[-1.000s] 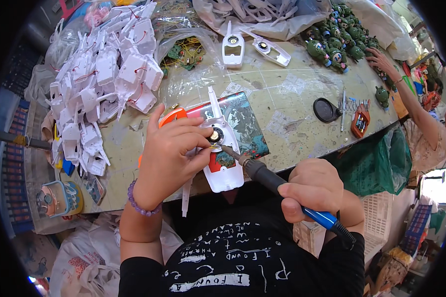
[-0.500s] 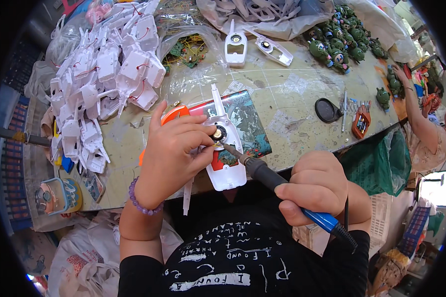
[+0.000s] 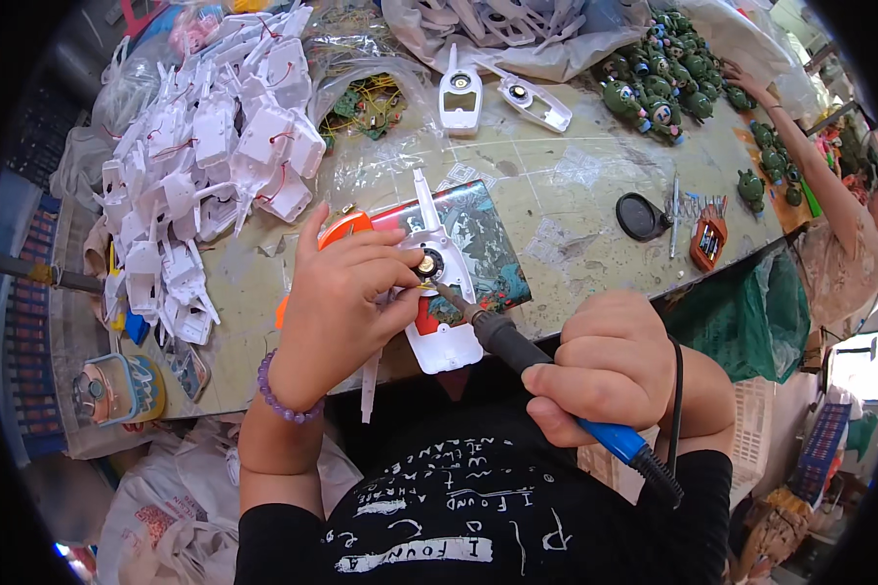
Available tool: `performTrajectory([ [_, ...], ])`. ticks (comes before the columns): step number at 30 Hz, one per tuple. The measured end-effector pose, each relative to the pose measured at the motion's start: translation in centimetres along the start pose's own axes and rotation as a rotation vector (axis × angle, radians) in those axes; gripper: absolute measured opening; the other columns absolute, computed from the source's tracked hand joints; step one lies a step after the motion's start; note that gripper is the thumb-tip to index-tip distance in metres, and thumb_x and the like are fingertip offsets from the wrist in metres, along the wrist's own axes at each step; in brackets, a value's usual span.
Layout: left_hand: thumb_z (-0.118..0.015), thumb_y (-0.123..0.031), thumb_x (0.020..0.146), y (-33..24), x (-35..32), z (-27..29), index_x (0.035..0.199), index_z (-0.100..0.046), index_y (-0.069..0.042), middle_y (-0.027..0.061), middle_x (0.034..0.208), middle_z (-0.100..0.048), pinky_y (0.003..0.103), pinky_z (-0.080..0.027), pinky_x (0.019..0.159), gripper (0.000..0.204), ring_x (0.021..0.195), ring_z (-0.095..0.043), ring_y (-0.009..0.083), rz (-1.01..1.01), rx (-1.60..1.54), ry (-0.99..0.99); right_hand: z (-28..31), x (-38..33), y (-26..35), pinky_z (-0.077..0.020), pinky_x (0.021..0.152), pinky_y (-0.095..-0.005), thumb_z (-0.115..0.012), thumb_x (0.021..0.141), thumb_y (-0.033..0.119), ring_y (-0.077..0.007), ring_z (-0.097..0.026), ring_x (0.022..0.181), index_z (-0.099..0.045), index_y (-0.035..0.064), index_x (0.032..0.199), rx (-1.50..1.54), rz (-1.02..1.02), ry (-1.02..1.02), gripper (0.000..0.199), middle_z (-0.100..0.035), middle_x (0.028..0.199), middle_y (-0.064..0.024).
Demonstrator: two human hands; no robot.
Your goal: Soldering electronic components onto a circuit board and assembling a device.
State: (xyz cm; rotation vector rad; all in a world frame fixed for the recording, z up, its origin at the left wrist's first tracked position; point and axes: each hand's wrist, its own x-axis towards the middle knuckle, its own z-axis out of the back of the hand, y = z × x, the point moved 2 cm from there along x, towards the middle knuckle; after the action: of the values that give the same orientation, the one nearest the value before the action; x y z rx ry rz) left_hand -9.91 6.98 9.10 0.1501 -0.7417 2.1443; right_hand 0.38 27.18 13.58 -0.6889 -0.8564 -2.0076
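Observation:
A white plastic walkie-talkie-shaped shell (image 3: 446, 348) lies in front of me, with a round black speaker (image 3: 431, 261) in its middle. My left hand (image 3: 346, 283) is over the shell's left side, thumb and forefinger pinched at the speaker's lower edge. A thin yellowish wire (image 3: 426, 286) shows at those fingertips; they partly hide it. My right hand (image 3: 610, 366) is closed round a soldering iron (image 3: 512, 346) with a black-and-blue handle. Its tip reaches the speaker's lower edge beside my left fingertips. Beneath the shell is a dark patterned box (image 3: 493, 244).
White shells with red wires (image 3: 215, 127) are heaped at left, beside a bag of green circuit boards (image 3: 371, 105). Two speaker-fitted shells (image 3: 459, 97) lie beyond. Green figures (image 3: 654, 83) pile up at far right, near another person's arm (image 3: 800, 136). A black round dish (image 3: 642, 216) sits right.
My right hand and the soldering iron have shifted slightly left, the tip staying at the speaker's edge. My left hand keeps its pinch. The other person's hand has moved farther back toward the figure pile.

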Motion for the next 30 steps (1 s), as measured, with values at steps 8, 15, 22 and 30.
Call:
performTrajectory([
  [8, -0.07, -0.011, 0.071, 0.1, 0.0, 0.1, 0.071, -0.068, -0.01, 0.0, 0.092, -0.072, 0.057, -0.023, 0.109, 0.003, 0.103, -0.064, 0.0189, 0.003, 0.005, -0.008, 0.4, -2.0, -0.2, -0.0363, 0.041, -0.0308, -0.066, 0.078, 0.009, -0.0191, -0.049, 0.046, -0.06, 0.0032, 0.095, -0.01, -0.015, 0.0, 0.019, -0.051, 0.059, -0.0032],
  [15, -0.07, -0.011, 0.071, -0.1, 0.0, 0.3, 0.071, -0.068, -0.011, -0.0002, 0.091, -0.072, 0.057, -0.022, 0.109, 0.003, 0.102, -0.064, 0.0186, 0.009, 0.005, -0.003, 1.4, -2.8, 0.2, -0.0392, 0.044, -0.0321, -0.067, 0.079, 0.009, -0.0206, -0.051, 0.047, -0.06, 0.0053, 0.095, -0.007, -0.138, -0.142, 0.018, -0.053, 0.059, -0.0034],
  [22, -0.07, -0.011, 0.071, 0.0, 0.0, 0.1, 0.071, -0.068, -0.01, -0.0002, 0.091, -0.072, 0.057, -0.023, 0.109, 0.003, 0.101, -0.064, 0.0184, 0.011, 0.003, -0.007, 0.4, -2.7, -0.2, -0.0398, 0.044, -0.0318, -0.063, 0.083, 0.01, -0.0207, -0.052, 0.047, -0.06, 0.0041, 0.093, 0.032, -0.122, -0.094, 0.011, -0.054, 0.058, -0.0048],
  [30, -0.07, -0.011, 0.071, -0.1, 0.0, 0.1, 0.071, -0.068, -0.01, 0.0, 0.09, -0.072, 0.057, -0.023, 0.109, 0.003, 0.101, -0.064, 0.0187, 0.01, -0.005, -0.015, 0.2, -2.4, -0.3, -0.0395, 0.043, -0.0317, -0.064, 0.081, 0.007, -0.0202, -0.052, 0.046, -0.06, 0.0033, 0.093, 0.03, -0.085, -0.068, 0.014, -0.054, 0.058, -0.0042],
])
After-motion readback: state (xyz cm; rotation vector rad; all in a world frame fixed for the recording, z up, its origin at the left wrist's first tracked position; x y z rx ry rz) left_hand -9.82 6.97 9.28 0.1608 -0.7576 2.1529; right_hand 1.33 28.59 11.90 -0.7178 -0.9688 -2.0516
